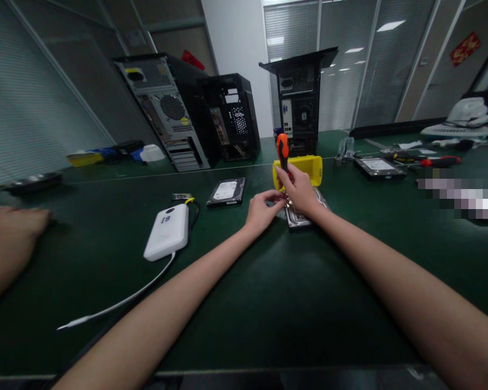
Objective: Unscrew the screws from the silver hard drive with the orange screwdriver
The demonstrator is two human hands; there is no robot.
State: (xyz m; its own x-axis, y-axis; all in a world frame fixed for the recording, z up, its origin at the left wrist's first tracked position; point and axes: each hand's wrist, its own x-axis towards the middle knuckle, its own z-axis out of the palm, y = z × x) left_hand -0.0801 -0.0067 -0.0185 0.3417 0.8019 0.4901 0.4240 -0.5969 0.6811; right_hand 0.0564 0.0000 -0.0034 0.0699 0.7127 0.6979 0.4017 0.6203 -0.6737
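Note:
A hard drive (299, 221) lies on the green table in front of me, partly covered by my hands. My right hand (300, 189) is closed around an orange and black screwdriver (283, 147), held upright over the drive's left edge. At that same edge, my left hand (264, 207) has its thumb and forefinger pinched together near the screwdriver's lower end. Whatever sits between those fingertips is too small to make out. Just behind the drive stands an open yellow case (315, 169). To the left lies a second hard drive (226, 192) with a white label.
Computer towers (187, 108) stand along the back. A white power bank (167, 232) with a cable lies left. Another person's hand (18, 222) rests at the far left. On the right are another hard drive (378, 167) and a red-black handled tool (440, 161).

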